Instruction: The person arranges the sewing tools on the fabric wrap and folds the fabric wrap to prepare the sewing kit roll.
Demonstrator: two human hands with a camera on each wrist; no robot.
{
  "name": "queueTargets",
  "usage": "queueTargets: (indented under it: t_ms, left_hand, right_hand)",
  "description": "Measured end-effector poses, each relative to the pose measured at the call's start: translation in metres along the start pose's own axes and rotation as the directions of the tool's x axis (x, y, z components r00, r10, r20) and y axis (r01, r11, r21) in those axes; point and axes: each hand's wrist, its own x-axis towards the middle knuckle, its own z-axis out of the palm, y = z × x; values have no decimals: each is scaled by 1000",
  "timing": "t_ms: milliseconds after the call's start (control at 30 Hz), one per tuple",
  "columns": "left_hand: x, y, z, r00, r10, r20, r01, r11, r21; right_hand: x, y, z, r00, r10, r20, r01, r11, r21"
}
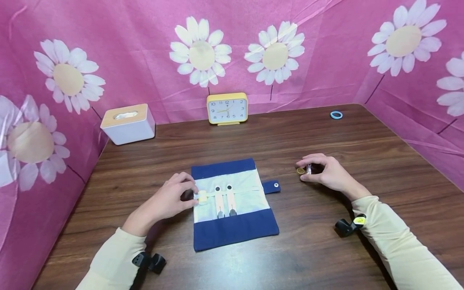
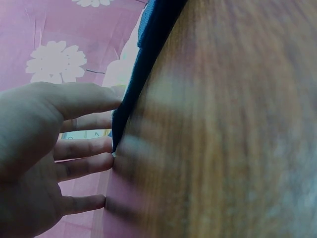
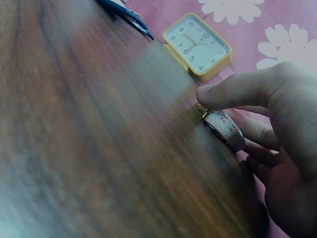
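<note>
A navy fabric pouch (image 1: 235, 229) lies spread out, its pale lining (image 1: 250, 189) facing up. At its left edge is my left hand (image 1: 172, 197), fingers extended and apart, the tips right at the edge beside a small pale-yellow spool (image 1: 202, 197). In the left wrist view the fingertips meet the pouch's dark edge (image 2: 133, 89). Two white-handled tools with dark round dots (image 1: 220, 203) sit under the strap, metal ends at the lower pocket. To the right, my right hand (image 1: 328, 173) holds a rolled tape measure (image 3: 228, 130) between thumb and fingers, close beside a gold-coloured ring-shaped piece (image 1: 300, 170).
A yellow clock (image 1: 227, 108) stands at the table's back edge, with a tissue box (image 1: 134, 127) at back left. One blue ring (image 1: 336, 115) lies at back right. The pouch's snap tab (image 1: 272, 186) points right across the wooden table (image 1: 290, 257). Pink flowered cloth (image 1: 137, 48) surrounds the table.
</note>
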Motion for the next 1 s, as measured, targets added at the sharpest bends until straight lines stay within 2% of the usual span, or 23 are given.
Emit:
queueTargets:
  t_ms: [500, 800, 1000]
  left_hand:
    - [-4, -1, 0, 1000, -3, -5, 3, 1000, -2]
    - [-3, 1, 0, 1000, 2, -6, -2, 1000, 1]
    - [-1, 2, -5, 1000, 5, 19, -5, 1000, -22]
  right_hand:
    - [1, -6, 3, 999, -42, -27, 42, 999, -13]
    - [0, -9, 4, 999, 4, -40, -4, 1000, 0]
    - [2, -15, 4, 997, -17, -71, 19, 999, 28]
